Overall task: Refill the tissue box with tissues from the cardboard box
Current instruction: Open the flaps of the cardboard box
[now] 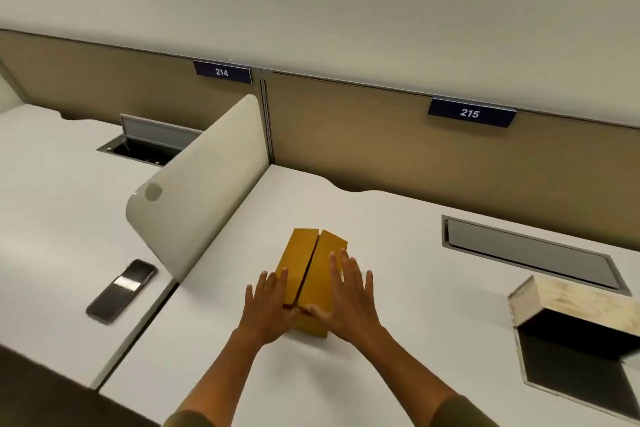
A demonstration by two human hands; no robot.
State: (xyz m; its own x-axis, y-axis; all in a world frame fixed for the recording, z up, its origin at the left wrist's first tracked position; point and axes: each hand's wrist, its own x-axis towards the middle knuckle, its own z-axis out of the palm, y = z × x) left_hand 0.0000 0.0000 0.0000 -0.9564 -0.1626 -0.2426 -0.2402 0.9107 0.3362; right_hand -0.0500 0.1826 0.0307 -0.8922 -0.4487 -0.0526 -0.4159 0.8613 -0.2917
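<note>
A narrow yellow-brown cardboard box (304,267) lies on the white desk (398,340), its two top flaps closed with a slit between them. My left hand (268,308) rests flat against its near left side, fingers spread. My right hand (349,302) lies on its right side, thumb on the near end of the top. The tissue box (571,308), a pale wood-patterned case, stands tipped open at the right edge, its dark inside and base showing. No tissues are visible.
A rounded cream divider (204,184) separates this desk from the left one, where a dark phone (121,289) lies. A closed grey cable hatch (530,256) sits behind the tissue box. Brown partition panels with signs 214 and 215 line the back.
</note>
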